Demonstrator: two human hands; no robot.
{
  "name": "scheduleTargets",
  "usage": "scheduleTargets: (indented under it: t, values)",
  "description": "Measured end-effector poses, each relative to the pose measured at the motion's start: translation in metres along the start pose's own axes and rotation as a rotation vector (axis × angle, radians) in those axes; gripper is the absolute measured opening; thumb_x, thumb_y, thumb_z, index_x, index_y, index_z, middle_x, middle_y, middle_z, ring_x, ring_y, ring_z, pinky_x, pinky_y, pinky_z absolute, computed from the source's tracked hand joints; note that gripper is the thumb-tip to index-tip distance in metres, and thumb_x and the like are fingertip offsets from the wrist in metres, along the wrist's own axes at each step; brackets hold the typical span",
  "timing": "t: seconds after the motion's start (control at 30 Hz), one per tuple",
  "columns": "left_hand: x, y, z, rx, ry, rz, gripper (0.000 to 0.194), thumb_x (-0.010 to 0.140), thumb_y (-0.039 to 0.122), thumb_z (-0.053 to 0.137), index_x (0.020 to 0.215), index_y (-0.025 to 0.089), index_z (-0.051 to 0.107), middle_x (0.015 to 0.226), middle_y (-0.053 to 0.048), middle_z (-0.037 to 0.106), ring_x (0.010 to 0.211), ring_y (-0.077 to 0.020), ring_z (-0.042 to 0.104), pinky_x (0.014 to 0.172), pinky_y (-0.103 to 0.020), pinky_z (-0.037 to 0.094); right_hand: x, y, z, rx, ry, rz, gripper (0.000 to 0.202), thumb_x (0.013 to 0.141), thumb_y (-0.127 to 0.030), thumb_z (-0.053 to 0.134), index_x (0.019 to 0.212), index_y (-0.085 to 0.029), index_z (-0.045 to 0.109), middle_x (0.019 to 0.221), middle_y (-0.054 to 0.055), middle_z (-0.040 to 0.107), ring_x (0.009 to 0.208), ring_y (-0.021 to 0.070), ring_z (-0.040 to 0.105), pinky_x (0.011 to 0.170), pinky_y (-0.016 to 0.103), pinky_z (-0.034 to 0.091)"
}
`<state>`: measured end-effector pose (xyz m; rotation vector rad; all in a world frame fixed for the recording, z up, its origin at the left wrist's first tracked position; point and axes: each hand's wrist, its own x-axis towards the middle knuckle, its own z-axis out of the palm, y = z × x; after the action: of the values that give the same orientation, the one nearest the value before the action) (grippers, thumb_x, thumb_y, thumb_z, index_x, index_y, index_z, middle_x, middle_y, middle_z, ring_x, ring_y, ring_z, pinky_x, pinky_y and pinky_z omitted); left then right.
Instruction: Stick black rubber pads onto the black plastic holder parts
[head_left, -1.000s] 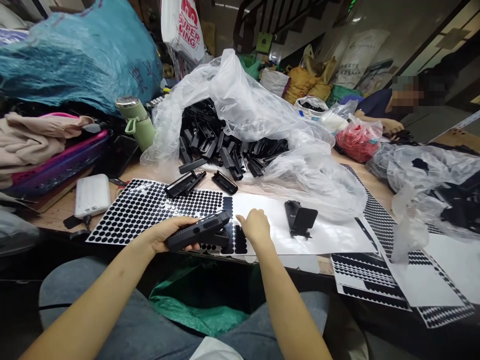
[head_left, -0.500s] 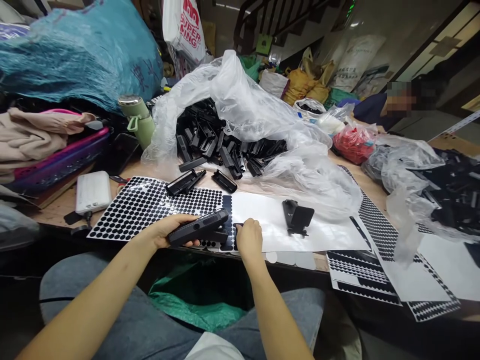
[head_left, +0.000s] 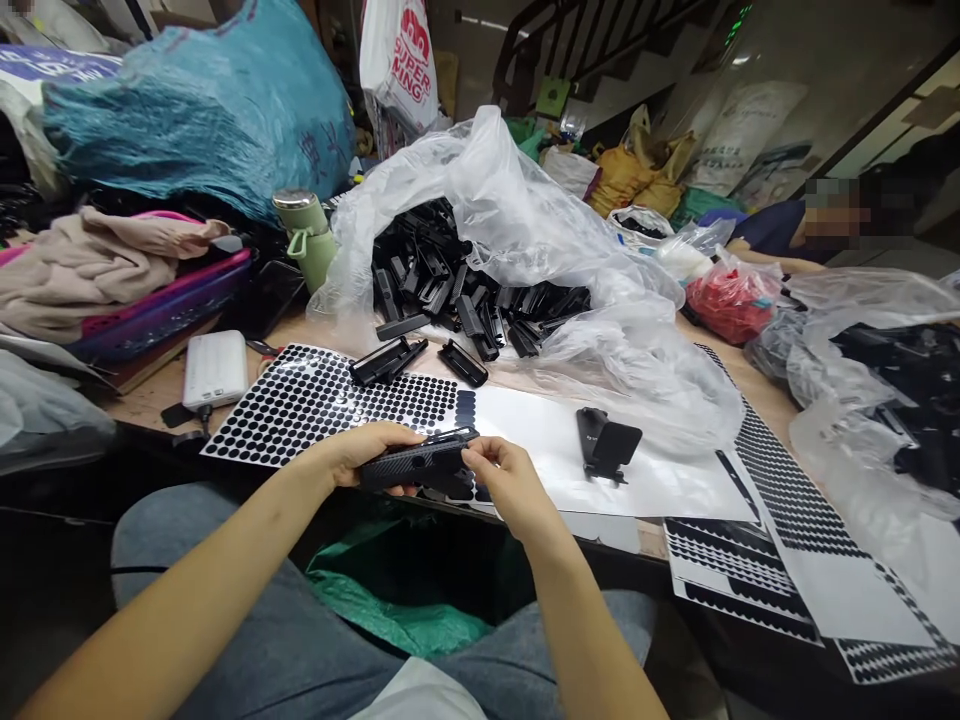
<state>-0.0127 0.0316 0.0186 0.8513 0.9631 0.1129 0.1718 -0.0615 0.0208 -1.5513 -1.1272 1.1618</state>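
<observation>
My left hand (head_left: 369,452) is wrapped round a black plastic holder piece (head_left: 405,468) with a ribbed side, held above the front edge of the sticker sheet. At its right end my right hand (head_left: 516,482) is closed in a pinch. Thumb and forefinger touch or nearly touch the piece; what they hold, if anything, is too small to tell. Below lies the white sheet with round black stickers (head_left: 300,400), its right half bare white backing. On that backing stands a black folding phone stand (head_left: 609,448). Several loose black plastic pieces (head_left: 462,363) lie on the sheet's far edge.
A clear plastic bag (head_left: 517,220) spills black pieces (head_left: 427,270) behind the sheet. A green flask (head_left: 306,240) and white power bank (head_left: 215,370) stand left. More sticker sheets (head_left: 795,480) overhang the front edge at right. A co-worker (head_left: 772,225) sits at the far right.
My right hand has lifted from the sticker sheet to the right end of the black piece. My left hand still holds that piece, now turned slightly. The view has shifted a little left.
</observation>
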Motion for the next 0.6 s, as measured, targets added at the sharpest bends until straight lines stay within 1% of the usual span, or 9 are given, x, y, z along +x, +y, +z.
scheduleTargets:
  t: [0.2,0.6]
  values:
    - [-0.0005,-0.0026,0.0016,0.080,-0.056,0.054,0.022,0.077,0.033,0.056,0.076,0.011,0.060,0.065,-0.012,0.068,0.054,-0.0213,0.066,0.040,-0.023,0.051,-0.0030,0.0037,0.0007,-0.050,0.004,-0.002,0.021,0.073,-0.039,0.054,0.070,-0.018,0.054,0.071,0.000,0.053,0.066,0.0132,0.048,0.064,0.027,0.041]
    - [-0.0029,-0.0023,0.0076,0.070,-0.035,0.030,0.023,0.074,0.034,0.059,0.073,0.011,0.060,0.068,-0.013,0.069,0.053,-0.0213,0.065,0.039,-0.023,0.050,-0.0092,-0.0015,0.0030,-0.172,0.051,-0.040,0.017,0.076,-0.035,0.051,0.070,-0.019,0.055,0.068,0.000,0.055,0.067,0.0156,0.051,0.064,0.029,0.040]
